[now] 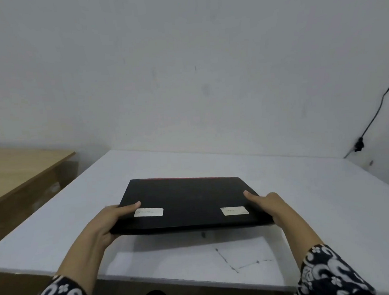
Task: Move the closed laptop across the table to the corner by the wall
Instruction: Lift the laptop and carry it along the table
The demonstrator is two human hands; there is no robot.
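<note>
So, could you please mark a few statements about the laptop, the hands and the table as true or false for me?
1. The laptop is open. False: its lid is shut.
2. Both hands hold it, the left hand at its left edge and the right hand at its right. True.
3. Two pale stickers sit on the lid. True.
4. The laptop lies flat against the wall. False: its near edge is lifted off the table, well short of the wall.
5. A black cable runs down the wall at the right. True.
6. A mug stands on the table. False: none is visible.
</note>
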